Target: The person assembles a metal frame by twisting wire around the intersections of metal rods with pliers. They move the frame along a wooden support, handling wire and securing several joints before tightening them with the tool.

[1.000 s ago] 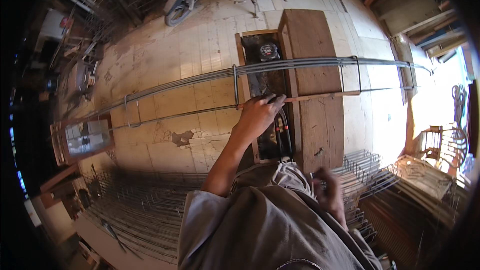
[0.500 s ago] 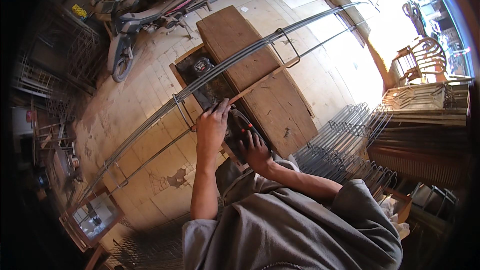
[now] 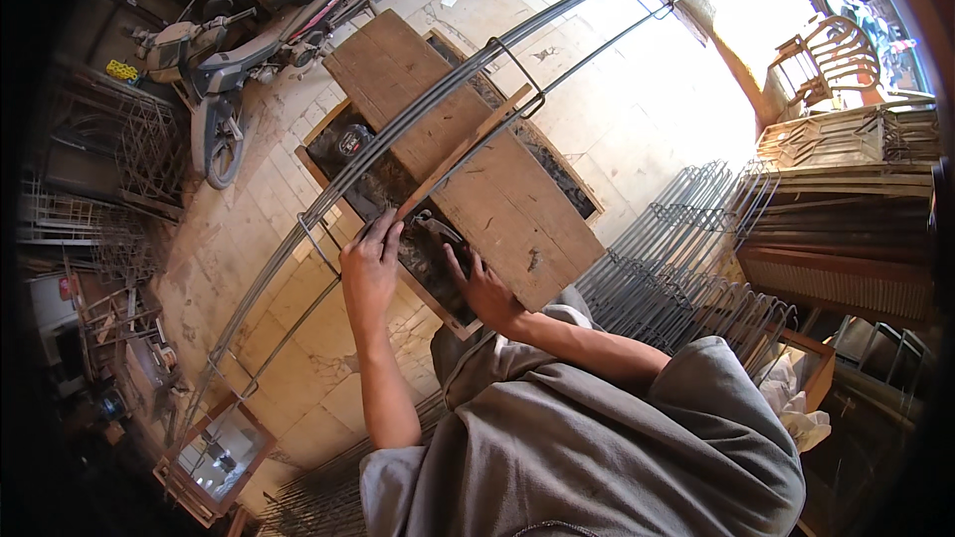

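Long thin steel bars (image 3: pixel 438 89) run diagonally across a wooden bench (image 3: pixel 517 199), with rectangular wire stirrups (image 3: pixel 519 75) around them. A narrow wooden strip (image 3: pixel 468 154) lies slantwise from one stirrup to my left hand (image 3: pixel 371 257). My left fingers are closed together on the strip's near end, beside the bars. My right hand (image 3: pixel 492 298) is over the dark trough in the bench. Its fingers rest on dark pincers (image 3: pixel 438 229); the handle ends are hidden under them, the head points toward my left hand. A round dark tape measure (image 3: pixel 350 142) sits farther along the trough.
A stack of bent wire stirrups (image 3: pixel 657 259) lies right of the bench. Behind at the left stands a motorcycle (image 3: pixel 229 70). A wooden chair (image 3: pixel 831 60) is at the bright right opening. A framed mirror (image 3: pixel 214 457) is at lower left, below the bars' left ends.
The view has shifted. The bars, stirrups and wooden strip have moved left over the bench together with my left hand. My right fingers now cover the pincers' red-marked handle ends.
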Tool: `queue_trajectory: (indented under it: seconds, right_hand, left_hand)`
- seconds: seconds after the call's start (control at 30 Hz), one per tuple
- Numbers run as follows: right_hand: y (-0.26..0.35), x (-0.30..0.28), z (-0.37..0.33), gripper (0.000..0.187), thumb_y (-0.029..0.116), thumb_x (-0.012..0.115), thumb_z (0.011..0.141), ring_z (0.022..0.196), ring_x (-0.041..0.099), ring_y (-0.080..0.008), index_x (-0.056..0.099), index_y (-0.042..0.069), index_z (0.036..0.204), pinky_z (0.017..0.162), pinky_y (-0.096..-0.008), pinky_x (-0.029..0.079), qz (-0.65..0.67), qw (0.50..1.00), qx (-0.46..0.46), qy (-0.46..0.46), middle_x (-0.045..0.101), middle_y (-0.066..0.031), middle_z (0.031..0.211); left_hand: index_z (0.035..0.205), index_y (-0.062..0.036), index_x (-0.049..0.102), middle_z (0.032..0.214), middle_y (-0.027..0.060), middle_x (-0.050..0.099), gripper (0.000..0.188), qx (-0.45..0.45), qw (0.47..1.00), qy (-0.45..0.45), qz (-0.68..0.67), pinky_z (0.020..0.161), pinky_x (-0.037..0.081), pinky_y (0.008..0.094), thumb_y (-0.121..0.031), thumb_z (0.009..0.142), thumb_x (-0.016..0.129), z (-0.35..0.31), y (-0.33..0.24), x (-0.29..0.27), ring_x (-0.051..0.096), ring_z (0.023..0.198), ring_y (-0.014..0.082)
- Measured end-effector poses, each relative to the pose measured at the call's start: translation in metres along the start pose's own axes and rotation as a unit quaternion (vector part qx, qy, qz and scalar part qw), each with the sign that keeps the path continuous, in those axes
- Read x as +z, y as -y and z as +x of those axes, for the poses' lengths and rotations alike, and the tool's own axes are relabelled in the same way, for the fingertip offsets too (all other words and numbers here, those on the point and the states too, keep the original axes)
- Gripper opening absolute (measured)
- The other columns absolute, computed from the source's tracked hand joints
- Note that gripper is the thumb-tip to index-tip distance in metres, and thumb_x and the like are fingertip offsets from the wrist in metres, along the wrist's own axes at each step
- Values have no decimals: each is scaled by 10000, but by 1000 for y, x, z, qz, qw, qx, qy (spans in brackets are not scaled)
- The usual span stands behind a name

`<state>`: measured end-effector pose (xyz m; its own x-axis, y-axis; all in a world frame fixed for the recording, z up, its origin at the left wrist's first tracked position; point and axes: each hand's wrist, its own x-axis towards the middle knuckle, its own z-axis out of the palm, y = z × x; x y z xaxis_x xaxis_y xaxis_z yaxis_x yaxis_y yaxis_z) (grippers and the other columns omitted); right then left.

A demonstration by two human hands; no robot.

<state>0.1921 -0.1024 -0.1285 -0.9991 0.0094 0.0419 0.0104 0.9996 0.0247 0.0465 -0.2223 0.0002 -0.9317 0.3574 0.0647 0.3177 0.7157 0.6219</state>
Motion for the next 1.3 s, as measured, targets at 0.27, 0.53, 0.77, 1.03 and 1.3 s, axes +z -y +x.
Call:
queue_trajectory:
  seconds: [0.27,0.53,0.77,1.03,1.3]
  right_hand:
    - [0,-26,9,706,123,583,857,1039,628,-384,314,111,1510,902,-462,511,186,979,43,74,587,-240,1188]
    - [4,-36,0,731,189,622,818,1186,541,-434,273,62,1447,1001,-471,426,626,712,132,288,538,-271,1268]
    - [-21,-23,-13,770,134,618,788,1243,482,-435,289,38,1477,1042,-487,398,612,737,-120,260,473,-262,1357]
    - [16,-81,-9,826,94,727,729,1235,440,-527,309,-32,1430,1028,-548,426,434,841,-222,235,390,-320,1407]
    - [51,-70,-2,838,113,751,714,1200,432,-567,314,-70,1406,989,-557,433,436,861,-228,128,412,-376,1345]
  left_hand:
    - [1111,-32,693,1030,179,701,227,18,999,6,49,760,540,419,-161,935,632,6,-6,0,677,899,370]
    - [1142,-57,691,1034,166,706,235,2,1000,14,1,759,552,410,-137,928,633,-3,8,2,691,895,342]
    - [1260,6,593,1162,256,645,400,44,997,30,55,833,575,410,21,863,542,-6,-11,13,690,946,360]
    - [1077,77,600,922,208,674,223,93,994,42,25,664,588,404,33,863,553,-4,8,23,705,788,318]
    - [1021,59,609,879,217,674,167,102,994,18,36,645,585,425,-10,881,548,-7,20,24,709,762,338]
